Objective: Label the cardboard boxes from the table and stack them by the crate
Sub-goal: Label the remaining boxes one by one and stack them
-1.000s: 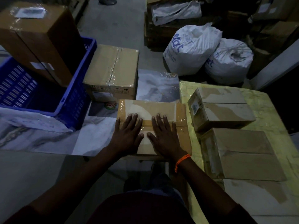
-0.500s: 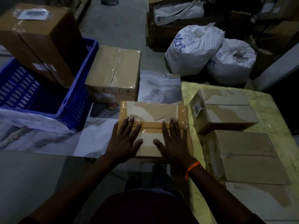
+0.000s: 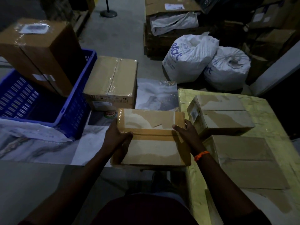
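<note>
A second ago both palms lay flat on top of the taped box; now the left hand grips its 9 o'clock side and the right hand its 3 o'clock side (thumbs on top). The box sits between the blue crate and the table.

Blue slotted crate; tan boxes; yellow-green table.
</note>
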A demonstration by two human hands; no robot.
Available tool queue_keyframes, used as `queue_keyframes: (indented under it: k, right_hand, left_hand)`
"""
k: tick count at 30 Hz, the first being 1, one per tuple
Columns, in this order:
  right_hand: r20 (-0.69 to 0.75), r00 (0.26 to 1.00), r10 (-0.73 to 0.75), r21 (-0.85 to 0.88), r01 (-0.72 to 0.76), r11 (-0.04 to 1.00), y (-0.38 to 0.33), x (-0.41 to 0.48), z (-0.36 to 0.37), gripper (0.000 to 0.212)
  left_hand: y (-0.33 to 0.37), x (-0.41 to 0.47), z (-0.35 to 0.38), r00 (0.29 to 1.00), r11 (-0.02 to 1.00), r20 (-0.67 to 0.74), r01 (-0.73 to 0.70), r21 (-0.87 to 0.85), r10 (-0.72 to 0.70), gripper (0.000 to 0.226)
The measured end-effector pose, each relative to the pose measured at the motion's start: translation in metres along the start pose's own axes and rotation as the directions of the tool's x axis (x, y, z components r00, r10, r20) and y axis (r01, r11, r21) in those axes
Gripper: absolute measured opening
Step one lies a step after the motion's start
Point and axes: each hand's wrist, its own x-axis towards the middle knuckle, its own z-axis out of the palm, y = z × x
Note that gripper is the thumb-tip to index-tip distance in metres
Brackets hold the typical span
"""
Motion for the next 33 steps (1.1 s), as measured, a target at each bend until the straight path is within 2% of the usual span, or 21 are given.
queue_keyframes:
  k: [3,7,11,14,18,20,23,25,27,29,32,33]
  right_hand:
    - [-0.044,0.998,-0.046,0.070,0.049,0.996,-0.008,-0.012,-0.003,0.059]
    - [-0.115,0.988,-0.100,0.228,0.124,0.966,-0.017,-0.023,-0.007,0.061]
    - [-0.220,0.964,-0.152,0.341,0.222,0.913,-0.031,-0.030,-0.009,0.044]
    - [-0.249,0.963,-0.105,0.432,0.207,0.878,-0.035,-0.039,-0.007,0.031]
    - [-0.236,0.971,-0.039,0.481,0.152,0.863,-0.026,-0.052,-0.006,0.021]
    - [-0.235,0.972,-0.029,0.475,0.141,0.869,-0.023,-0.057,-0.004,0.016]
    - [-0.253,0.967,-0.020,0.456,0.138,0.879,-0.018,-0.063,-0.001,0.017]
    - [-0.269,0.963,-0.018,0.449,0.141,0.882,-0.012,-0.066,0.001,0.020]
    - [-0.275,0.961,-0.023,0.444,0.148,0.884,-0.007,-0.071,0.005,0.033]
    - [-0.299,0.953,-0.042,0.404,0.166,0.900,-0.002,-0.078,0.007,0.039]
    - [-0.334,0.942,-0.047,0.380,0.180,0.907,0.007,-0.082,0.008,0.008]
    - [-0.352,0.935,-0.040,0.364,0.176,0.915,0.009,-0.082,0.009,0.008]
  left_hand:
    - [0.009,0.001,-0.005,0.992,0.986,-0.058,0.108,-0.129,-0.116,0.070]
    - [0.026,-0.003,-0.020,0.985,0.946,-0.146,0.042,-0.323,-0.094,0.052]
    - [0.040,-0.011,-0.026,0.972,0.901,-0.217,-0.012,-0.434,-0.091,0.069]
    - [0.035,-0.017,-0.027,0.975,0.889,-0.202,-0.012,-0.458,-0.091,0.065]
    - [0.028,-0.035,-0.022,0.973,0.874,-0.202,-0.001,-0.486,-0.111,0.034]
    - [0.027,-0.043,-0.020,0.969,0.869,-0.207,0.015,-0.494,-0.135,0.035]
    - [0.023,-0.052,-0.018,0.965,0.867,-0.214,0.026,-0.498,-0.152,0.041]
    - [0.019,-0.058,-0.015,0.962,0.866,-0.226,0.020,-0.499,-0.152,0.032]
    - [0.015,-0.065,-0.012,0.960,0.879,-0.248,-0.006,-0.477,-0.127,0.025]
    - [0.009,-0.072,-0.010,0.958,0.894,-0.259,-0.006,-0.448,-0.123,0.032]
    - [-0.001,-0.079,-0.009,0.960,0.924,-0.255,0.009,-0.382,-0.115,0.050]
    - [-0.003,-0.080,-0.009,0.960,0.935,-0.255,0.017,-0.355,-0.114,0.055]
